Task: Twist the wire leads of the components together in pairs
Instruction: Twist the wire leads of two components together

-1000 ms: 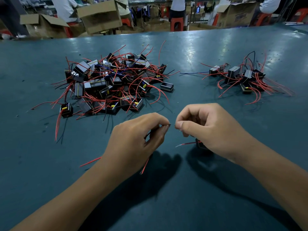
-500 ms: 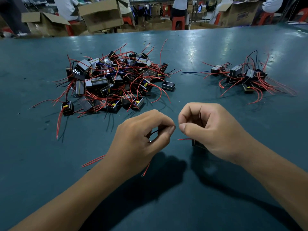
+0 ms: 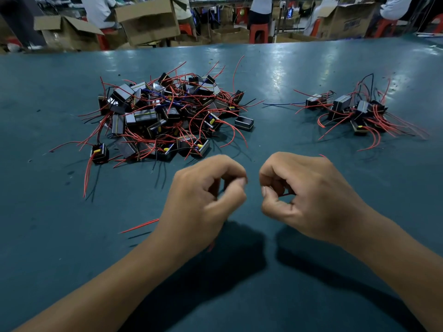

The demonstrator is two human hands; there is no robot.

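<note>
While both of my hands hover above the near middle of the green desk [image 3: 311,295], my left hand [image 3: 203,202] curls its fingers with thumb and forefinger tips pressed together; the blur there hides whether a wire sits in the pinch. A red lead [image 3: 139,226] pokes out from beneath that wrist toward the left edge. My right hand [image 3: 309,200] is curled too, thumb meeting forefinger, and a thin red wire [image 3: 285,194] shows inside its hollow, pinched there; the component it belongs to is hidden under the palm. Between the two sets of fingertips lies a small gap.

Toward the far left of the desk sits a large heap of components [image 3: 165,118], black blocks tangled in red leads, one small block [image 3: 244,122] lying just off its right side. Near the far right edge rests a smaller cluster [image 3: 354,111]. Beyond the far edge stand cardboard boxes [image 3: 148,20] and red stools [image 3: 258,32].
</note>
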